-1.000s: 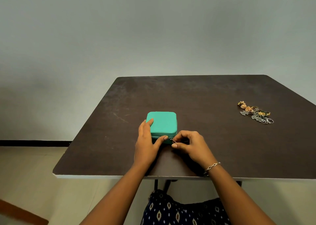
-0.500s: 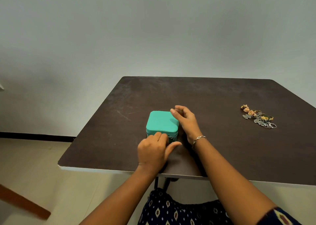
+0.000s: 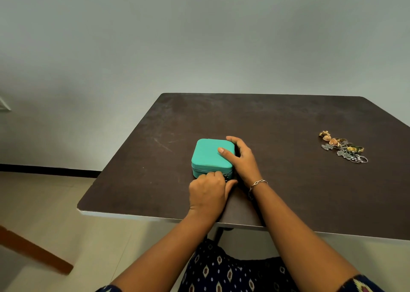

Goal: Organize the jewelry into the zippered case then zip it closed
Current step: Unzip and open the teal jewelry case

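At centre frame the teal zippered case sits shut on the bench — right hand clasping its lid and far side, left hand with its grip pinched on the zipper pull. The jewelry, at far right, lies unpacked — opening, packing and zipping all remain.

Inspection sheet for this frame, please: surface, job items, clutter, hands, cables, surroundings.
Surface: dark table, scuffed.
Job's things: green zippered case, lid down, near front edge; jewelry pile loose at right, apart from it.
Clutter: nothing seen.
Hands: left hand pinches zipper pull; right hand grips case's right side, thumb on lid; bracelet on its wrist.
Cables: nothing seen.
Surroundings: plain wall, pale floor, wooden piece lower left.
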Demonstrator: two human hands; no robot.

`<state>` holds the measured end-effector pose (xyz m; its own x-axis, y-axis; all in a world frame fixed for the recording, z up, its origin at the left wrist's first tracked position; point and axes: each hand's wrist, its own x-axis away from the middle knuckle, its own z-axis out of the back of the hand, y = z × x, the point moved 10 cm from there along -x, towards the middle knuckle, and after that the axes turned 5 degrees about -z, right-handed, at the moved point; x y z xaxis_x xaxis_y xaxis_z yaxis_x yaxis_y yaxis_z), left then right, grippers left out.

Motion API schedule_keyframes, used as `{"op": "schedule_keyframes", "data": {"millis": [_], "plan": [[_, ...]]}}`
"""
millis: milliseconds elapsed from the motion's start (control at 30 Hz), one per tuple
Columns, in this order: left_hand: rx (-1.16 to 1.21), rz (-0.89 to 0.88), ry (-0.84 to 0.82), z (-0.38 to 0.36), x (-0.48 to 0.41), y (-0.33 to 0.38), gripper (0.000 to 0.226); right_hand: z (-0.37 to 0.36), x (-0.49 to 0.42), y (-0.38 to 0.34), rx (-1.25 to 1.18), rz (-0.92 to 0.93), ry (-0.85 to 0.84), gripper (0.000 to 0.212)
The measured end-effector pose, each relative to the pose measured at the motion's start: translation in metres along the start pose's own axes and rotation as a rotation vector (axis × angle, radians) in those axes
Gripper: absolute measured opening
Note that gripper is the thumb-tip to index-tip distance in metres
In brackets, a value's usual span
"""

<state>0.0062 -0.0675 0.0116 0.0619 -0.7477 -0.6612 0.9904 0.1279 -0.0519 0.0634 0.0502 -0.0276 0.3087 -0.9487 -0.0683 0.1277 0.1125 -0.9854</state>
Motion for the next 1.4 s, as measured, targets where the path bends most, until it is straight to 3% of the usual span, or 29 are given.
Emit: {"op": "schedule_keyframes", "data": {"millis": [433, 767, 1033, 1400], "plan": [[0.112, 0.014, -0.017, 0.001, 0.005, -0.006, 0.017, 0.0, 0.0, 0.0, 0.014, 0.009, -0.021, 0.045], [0.16, -0.015, -0.135, -0.001, 0.008, -0.021, 0.021, -0.001, 0.0, 0.001, 0.012, 0.019, -0.031, 0.059], [0.136, 0.075, -0.296, -0.006, 0.011, -0.059, 0.028, 0.0, -0.003, 0.002, 0.029, 0.043, -0.033, 0.046], [0.153, 0.26, -0.299, -0.005, 0.013, -0.098, 0.021, -0.001, -0.005, 0.007, -0.005, 0.014, -0.058, 0.053]]}}
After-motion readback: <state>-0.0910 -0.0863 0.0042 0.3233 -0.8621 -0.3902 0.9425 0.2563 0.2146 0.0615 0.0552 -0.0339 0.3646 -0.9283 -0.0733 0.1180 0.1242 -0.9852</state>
